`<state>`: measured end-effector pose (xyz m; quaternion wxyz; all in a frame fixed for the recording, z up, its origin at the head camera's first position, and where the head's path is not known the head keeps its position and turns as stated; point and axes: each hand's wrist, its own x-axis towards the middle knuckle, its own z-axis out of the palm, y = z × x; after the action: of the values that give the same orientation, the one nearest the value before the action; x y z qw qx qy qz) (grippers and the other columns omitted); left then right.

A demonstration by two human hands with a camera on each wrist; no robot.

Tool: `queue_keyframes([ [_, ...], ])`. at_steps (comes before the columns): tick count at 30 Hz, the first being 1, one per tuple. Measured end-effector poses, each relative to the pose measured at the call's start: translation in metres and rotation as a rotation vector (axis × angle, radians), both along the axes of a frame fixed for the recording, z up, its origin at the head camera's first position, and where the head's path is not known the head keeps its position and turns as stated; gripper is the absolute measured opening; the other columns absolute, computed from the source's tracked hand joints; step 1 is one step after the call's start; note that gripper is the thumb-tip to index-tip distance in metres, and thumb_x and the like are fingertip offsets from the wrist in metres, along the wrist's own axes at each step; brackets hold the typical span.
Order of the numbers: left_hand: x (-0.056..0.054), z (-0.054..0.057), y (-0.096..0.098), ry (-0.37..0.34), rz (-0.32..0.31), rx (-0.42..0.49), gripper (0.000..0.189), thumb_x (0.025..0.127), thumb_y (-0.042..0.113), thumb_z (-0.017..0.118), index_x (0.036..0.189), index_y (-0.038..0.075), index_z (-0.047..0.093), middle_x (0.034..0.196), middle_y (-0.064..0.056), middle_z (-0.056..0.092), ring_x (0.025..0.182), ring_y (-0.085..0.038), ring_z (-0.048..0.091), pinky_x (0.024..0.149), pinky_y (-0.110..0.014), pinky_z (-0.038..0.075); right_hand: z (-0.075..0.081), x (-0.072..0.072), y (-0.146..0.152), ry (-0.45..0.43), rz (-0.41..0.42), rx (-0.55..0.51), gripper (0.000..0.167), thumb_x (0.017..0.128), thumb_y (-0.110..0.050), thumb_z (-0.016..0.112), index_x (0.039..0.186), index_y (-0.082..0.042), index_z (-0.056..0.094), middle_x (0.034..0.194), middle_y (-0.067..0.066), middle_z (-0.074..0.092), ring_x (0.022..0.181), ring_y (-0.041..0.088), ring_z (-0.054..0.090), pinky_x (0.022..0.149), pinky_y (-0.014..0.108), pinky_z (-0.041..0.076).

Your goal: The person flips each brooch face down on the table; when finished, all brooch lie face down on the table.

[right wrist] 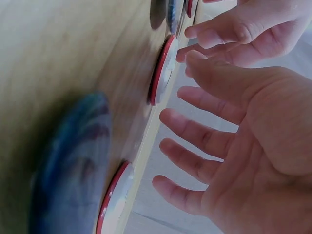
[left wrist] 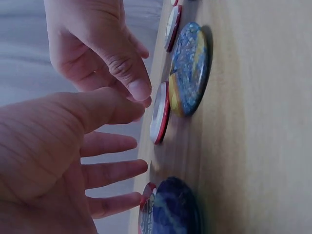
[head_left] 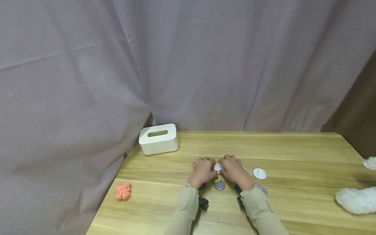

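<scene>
The left hand (head_left: 202, 171) and the right hand (head_left: 235, 170) flank a white, red-rimmed badge (head_left: 218, 167) lying flat on the desk (head_left: 141, 215), fingers (left wrist: 117, 173) of both loosely spread — whether any touch it, I cannot tell. A blue-and-yellow badge (head_left: 219, 185) lies on its near side; another white badge (head_left: 259, 173) lies to the right — a tissue box (head_left: 160, 146) stands toward the back left

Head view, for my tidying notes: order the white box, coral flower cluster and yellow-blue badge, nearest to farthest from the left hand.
1. Yellow-blue badge: just to the right.
2. White box: left, farther back.
3. Coral flower cluster: far left.
</scene>
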<state>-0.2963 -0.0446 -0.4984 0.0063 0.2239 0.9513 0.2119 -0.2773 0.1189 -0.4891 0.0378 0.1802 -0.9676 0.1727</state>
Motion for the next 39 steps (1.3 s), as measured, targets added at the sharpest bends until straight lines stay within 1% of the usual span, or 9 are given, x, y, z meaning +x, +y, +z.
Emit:
queue_keyframes([
  [3,0.001,0.002,-0.003,-0.018,-0.001,0.012,0.047,0.085,0.026,0.075,0.128,0.009,0.067,0.127,-0.011,0.065,0.116,-0.037,0.054,0.088,-0.054,0.039,0.001,-0.001,-0.004,-0.004,0.006,0.0,0.036,0.087,-0.014,0.078,0.118,0.001,0.068,0.108,0.015,0.063,0.106,0.039,0.055,0.085,0.062,0.045],
  [5,0.001,0.003,-0.005,-0.016,0.003,0.014,0.051,0.085,0.027,0.075,0.131,0.009,0.065,0.131,-0.012,0.063,0.119,-0.038,0.054,0.09,-0.056,0.039,0.002,-0.002,-0.007,-0.007,0.01,-0.006,0.038,0.087,-0.015,0.078,0.12,0.002,0.068,0.11,0.015,0.063,0.108,0.039,0.054,0.088,0.063,0.044],
  [10,0.0,0.003,-0.015,-0.015,0.018,0.01,0.052,0.085,0.025,0.077,0.132,0.008,0.064,0.133,-0.013,0.063,0.121,-0.04,0.053,0.091,-0.06,0.039,0.006,-0.003,-0.015,-0.025,0.016,-0.018,0.037,0.089,-0.013,0.076,0.122,0.002,0.067,0.112,0.016,0.063,0.109,0.04,0.054,0.09,0.064,0.043],
  [13,0.0,0.005,-0.022,-0.037,0.03,0.016,0.054,0.084,0.021,0.077,0.134,0.008,0.063,0.13,-0.012,0.063,0.123,-0.041,0.051,0.093,-0.062,0.038,0.008,-0.004,-0.02,-0.043,0.014,-0.022,0.036,0.09,-0.011,0.074,0.123,0.002,0.067,0.111,0.016,0.062,0.11,0.041,0.053,0.09,0.064,0.043],
  [18,0.0,0.007,-0.036,-0.034,0.065,0.027,0.057,0.079,0.017,0.081,0.133,0.008,0.063,0.13,-0.013,0.063,0.121,-0.04,0.051,0.092,-0.061,0.038,0.01,-0.008,-0.027,-0.031,0.019,-0.033,0.036,0.09,-0.011,0.074,0.124,0.001,0.067,0.112,0.016,0.063,0.112,0.041,0.053,0.09,0.063,0.043],
  [23,0.003,0.008,-0.048,-0.035,0.092,0.029,0.061,0.073,0.012,0.085,0.13,0.007,0.065,0.127,-0.014,0.064,0.117,-0.039,0.054,0.089,-0.057,0.039,0.008,-0.011,-0.035,-0.008,0.045,-0.044,0.032,0.088,-0.01,0.075,0.119,-0.002,0.07,0.11,0.014,0.064,0.109,0.04,0.054,0.086,0.061,0.045],
  [27,0.004,0.007,-0.054,-0.049,0.106,0.018,0.06,0.073,0.012,0.086,0.129,0.007,0.065,0.126,-0.014,0.064,0.116,-0.039,0.054,0.089,-0.058,0.04,0.007,-0.012,-0.039,-0.014,0.063,-0.053,0.033,0.086,-0.008,0.076,0.118,-0.002,0.07,0.11,0.014,0.064,0.106,0.039,0.054,0.085,0.06,0.045],
  [31,0.003,0.006,-0.058,-0.057,0.113,0.017,0.057,0.073,0.011,0.085,0.127,0.008,0.066,0.126,-0.014,0.063,0.116,-0.039,0.054,0.089,-0.057,0.04,0.006,-0.014,-0.042,-0.027,0.065,-0.071,0.035,0.085,-0.009,0.077,0.118,-0.002,0.07,0.112,0.014,0.064,0.109,0.04,0.053,0.087,0.061,0.044],
  [39,0.002,0.001,-0.064,-0.064,0.1,0.028,0.05,0.074,0.008,0.083,0.122,0.01,0.069,0.124,-0.014,0.064,0.113,-0.039,0.053,0.088,-0.055,0.039,0.001,-0.015,-0.048,-0.061,0.073,-0.089,0.034,0.085,-0.009,0.078,0.117,-0.002,0.071,0.113,0.014,0.064,0.11,0.04,0.052,0.091,0.063,0.041],
])
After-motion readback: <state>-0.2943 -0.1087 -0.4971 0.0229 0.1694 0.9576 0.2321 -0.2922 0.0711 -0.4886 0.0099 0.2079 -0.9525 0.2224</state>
